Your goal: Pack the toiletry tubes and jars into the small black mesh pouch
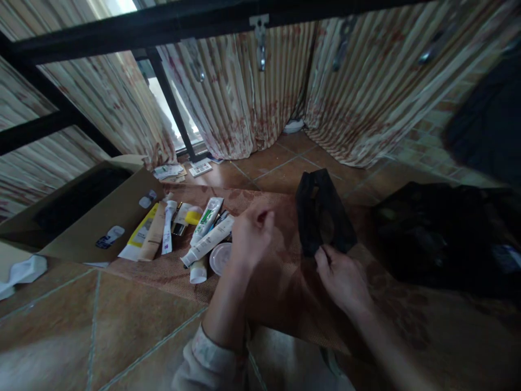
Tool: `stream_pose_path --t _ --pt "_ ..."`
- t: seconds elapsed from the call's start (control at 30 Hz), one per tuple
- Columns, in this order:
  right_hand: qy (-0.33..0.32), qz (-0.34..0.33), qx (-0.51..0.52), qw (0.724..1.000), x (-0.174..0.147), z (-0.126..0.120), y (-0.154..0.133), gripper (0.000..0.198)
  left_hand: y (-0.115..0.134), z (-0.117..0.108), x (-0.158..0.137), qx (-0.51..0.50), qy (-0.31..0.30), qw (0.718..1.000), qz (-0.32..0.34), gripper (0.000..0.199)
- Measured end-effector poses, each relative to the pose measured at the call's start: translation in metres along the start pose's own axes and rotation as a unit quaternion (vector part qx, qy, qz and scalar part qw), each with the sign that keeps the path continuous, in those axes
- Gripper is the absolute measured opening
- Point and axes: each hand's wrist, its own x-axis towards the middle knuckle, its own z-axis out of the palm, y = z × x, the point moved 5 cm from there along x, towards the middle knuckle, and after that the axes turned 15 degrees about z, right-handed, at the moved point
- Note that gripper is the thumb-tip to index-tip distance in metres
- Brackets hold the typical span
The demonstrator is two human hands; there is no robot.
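My right hand (344,279) pinches the near edge of a small black pouch (307,217), which stands on the brown patterned mat with a long opening or see-through panel in its face. To the left of the pouch, my left hand (250,233) hovers over the mat with its fingers curled; whatever they may hold is hidden. Close beside that hand lie a white tube (209,240), a white tube with green print (207,218) and a round clear-lidded tub (221,258). A small white-capped tube (198,271) lies partly under the white one.
Further left are a yellow-and-white packet (140,233), a tan tube (152,232) and a yellow item (193,216). An open cardboard box (87,228) stands at far left. A dark bag (431,233) lies on the right. Curtains (244,98) hang behind a black metal bar (163,24).
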Motion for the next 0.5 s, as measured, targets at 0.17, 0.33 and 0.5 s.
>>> stream_pose_path --t 0.17,0.33,0.5 --pt "0.011 -0.008 -0.016 1.0 0.0 -0.002 -0.004 0.036 -0.061 -0.027 0.004 0.305 -0.059 0.95 -0.004 0.018" --pt "0.008 -0.003 -0.021 1.0 -0.001 0.0 -0.006 0.037 -0.067 -0.014 -0.004 0.401 -0.141 0.905 -0.015 0.023" --pt "0.011 -0.009 -0.018 1.0 -0.001 -0.001 -0.006 0.037 -0.07 0.003 -0.008 0.417 -0.201 0.886 -0.04 0.023"
